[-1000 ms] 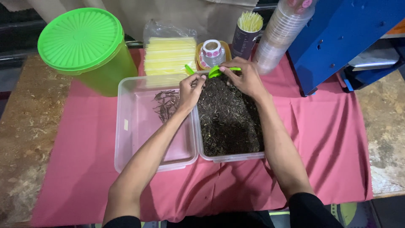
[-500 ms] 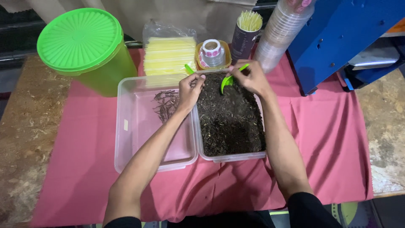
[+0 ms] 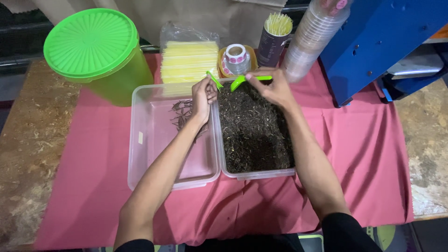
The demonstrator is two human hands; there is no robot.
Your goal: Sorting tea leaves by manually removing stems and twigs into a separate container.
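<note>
Two hands grip tools: right hand point(image 3: 275, 86) a green scoop point(image 3: 242, 80), left hand point(image 3: 203, 98) green tweezers point(image 3: 214, 80).

Bright green scoop point(image 3: 242, 80) in the right hand point(image 3: 273, 87); beneath it, dark brown-black loose material point(image 3: 252, 126) in a clear tub point(image 3: 256, 173); pink-red cloth point(image 3: 364, 154) underneath.

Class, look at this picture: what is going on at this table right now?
A person works over two clear plastic tubs on a pink cloth. The right hand holds a small green scoop at the far end of the right tub, which is full of dark, crumbly loose material. The left hand pinches a thin green stick over the left tub, which holds only a few dark twigs. A green lidded bucket and a pack of yellow straws stand behind.
</note>
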